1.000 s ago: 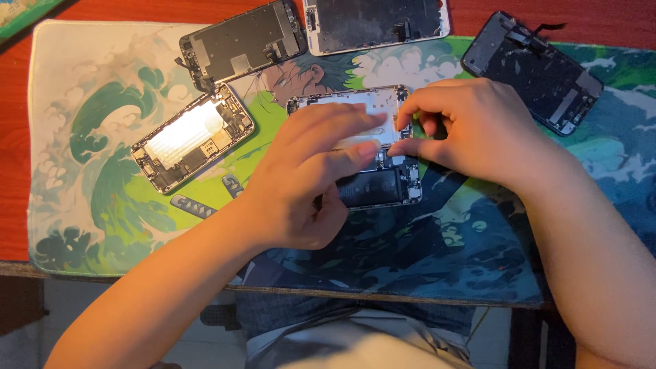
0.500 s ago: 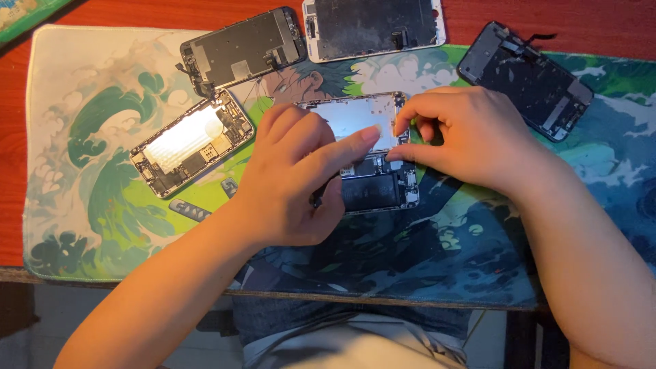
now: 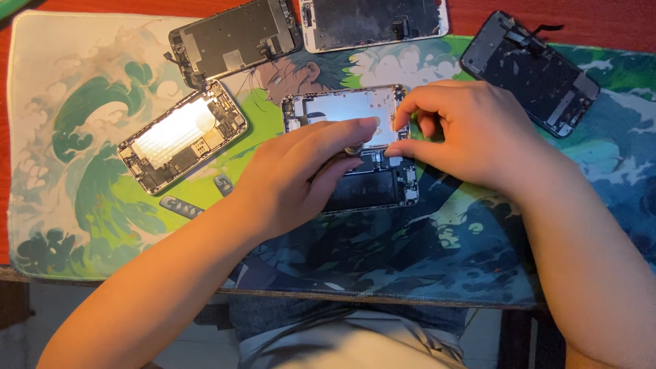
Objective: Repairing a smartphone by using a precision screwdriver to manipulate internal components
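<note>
Phone chassis (image 3: 355,109), opened, lies mid-mat with its long axis running away from the person, bright metal shield at the far end and dark battery nearer. Left hand (image 3: 294,178) reaches over it, fingers extended, fingertips pressing something small at its centre. Right hand (image 3: 471,133) pinches the right edge. Another gutted phone (image 3: 181,135) lies left; three display panels lie beyond.

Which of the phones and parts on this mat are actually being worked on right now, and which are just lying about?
In hand:
opened phone body, under both hands
left hand, fingertips on it
right hand, pinching at its edge

Lying about:
second opened phone
dark screen panel
white-framed screen panel
black screen panel
small loose parts
</note>
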